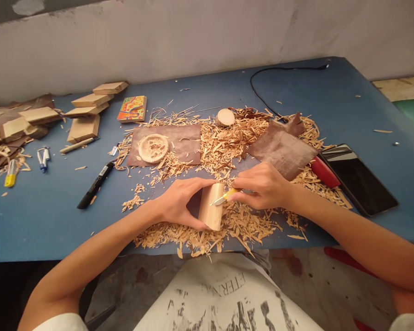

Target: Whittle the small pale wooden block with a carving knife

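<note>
My left hand [181, 202] grips a pale wooden block [210, 209] near the table's front edge, thumb at its lower end and fingers at its upper end. The block has a rounded side. In my right hand [260, 186] is a cutter with a yellow handle [232, 193]; its blade [219, 201] rests against the block's face. Curled wood shavings [248, 223] lie under and around the block. Beyond my hands, a round carved wooden piece [153, 148] sits on brown sandpaper [189, 138].
A black marker [95, 185] lies left of my left arm. Wooden blocks [84, 128] and a colourful box [132, 109] stand at the back left. On the right are folded sandpaper [283, 149], a red object [324, 171], a phone [360, 179] and a black cable [253, 87].
</note>
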The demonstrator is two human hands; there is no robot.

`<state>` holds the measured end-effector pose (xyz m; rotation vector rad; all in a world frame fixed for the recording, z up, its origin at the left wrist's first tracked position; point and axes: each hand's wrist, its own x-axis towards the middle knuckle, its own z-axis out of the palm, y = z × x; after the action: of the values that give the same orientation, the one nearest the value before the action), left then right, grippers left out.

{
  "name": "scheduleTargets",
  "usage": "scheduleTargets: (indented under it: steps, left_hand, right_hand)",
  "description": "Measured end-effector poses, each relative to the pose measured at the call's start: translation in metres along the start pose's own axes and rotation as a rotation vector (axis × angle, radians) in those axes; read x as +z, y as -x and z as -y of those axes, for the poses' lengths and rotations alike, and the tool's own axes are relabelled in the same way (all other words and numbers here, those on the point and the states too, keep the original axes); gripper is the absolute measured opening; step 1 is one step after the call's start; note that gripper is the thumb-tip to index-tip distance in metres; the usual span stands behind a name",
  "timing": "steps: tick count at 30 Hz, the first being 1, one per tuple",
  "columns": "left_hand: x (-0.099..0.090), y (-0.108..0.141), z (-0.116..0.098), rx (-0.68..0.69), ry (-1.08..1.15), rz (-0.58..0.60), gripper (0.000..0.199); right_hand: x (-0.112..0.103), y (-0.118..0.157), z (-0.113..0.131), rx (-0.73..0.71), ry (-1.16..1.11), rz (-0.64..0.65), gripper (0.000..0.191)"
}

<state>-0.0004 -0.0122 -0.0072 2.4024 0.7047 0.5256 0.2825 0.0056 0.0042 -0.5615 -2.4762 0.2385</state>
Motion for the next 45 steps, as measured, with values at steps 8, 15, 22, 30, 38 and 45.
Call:
scheduleTargets:
  steps: [8, 15, 22, 30, 38, 45]
  left_hand:
    - [0.001, -0.001, 0.0, 0.02, -0.034, -0.006, 0.096]
    - [0.001, -0.001, 0.003, 0.012, -0.04, -0.012, 0.097]
    - [0.001, 0.001, 0.003, 0.025, -0.004, 0.024, 0.096]
    - [0.003, 0.004, 0.004, -0.011, 0.02, 0.008, 0.102]
    - [0.002, 0.003, -0.002, -0.06, 0.091, 0.07, 0.104]
    - [0.002, 0.0, -0.003, -0.039, 0.108, 0.045, 0.101]
  right_hand:
    - [0.0, 0.0, -0.003, -0.027, 0.082, -0.034, 0.045]
    - [0.001, 0.003, -0.004, -0.029, 0.152, -0.015, 0.047]
    - [-0.009, 0.012, -0.048, 0.321, 0.366, -0.058, 0.048]
    - [-0.013, 0.003, -0.027, 0.198, 0.168, -0.118, 0.044]
    - [0.001, 0.002, 0.008, 0.001, -0.032, -0.016, 0.043]
    - [0.002, -0.003, 0.011, 0.06, -0.018, 0.023, 0.042]
